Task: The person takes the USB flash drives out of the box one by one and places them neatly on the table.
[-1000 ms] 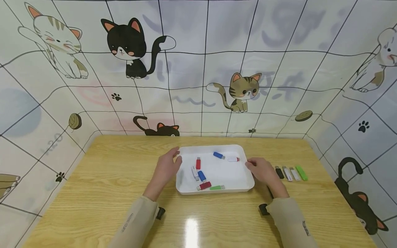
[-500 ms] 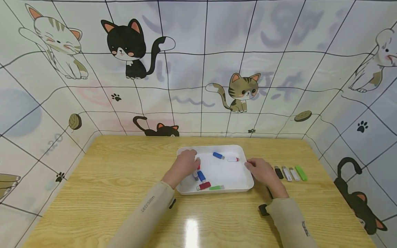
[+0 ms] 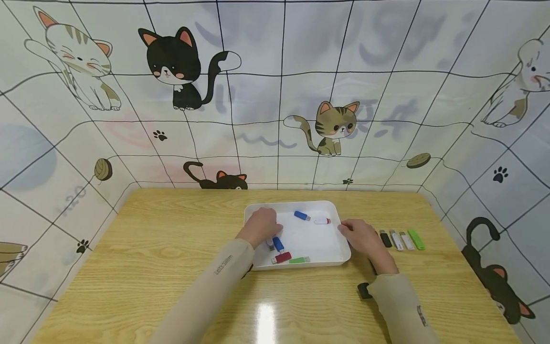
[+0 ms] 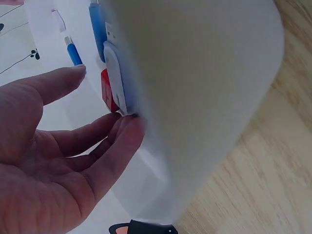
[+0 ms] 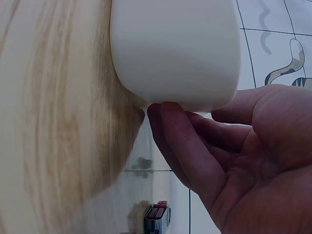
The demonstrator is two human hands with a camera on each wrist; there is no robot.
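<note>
A white tray (image 3: 320,242) stands on the wooden table with several USB flash drives in it. My left hand (image 3: 259,225) reaches over its left side. In the left wrist view the fingertips (image 4: 130,127) are at the end of a white flash drive (image 4: 115,78) and a red flash drive (image 4: 107,91), while the thumb stays apart. My right hand (image 3: 362,237) holds the tray's right edge, fingers against the outer wall. Also in the tray lie a blue flash drive (image 3: 278,244), a dark red one, a green one (image 3: 299,260), another blue one (image 3: 302,215) and a white-red one (image 3: 322,221).
To the right of the tray, a black flash drive (image 3: 385,239), two white-silver ones and a green flash drive (image 3: 416,239) lie in a row on the table (image 3: 172,267). A cloth wall with printed cats (image 3: 337,126) encloses the table's back and sides.
My left hand has moved from the tray's left rim to the right, in over the tray, and now covers the red flash drive in the head view. The right hand keeps its hold.
</note>
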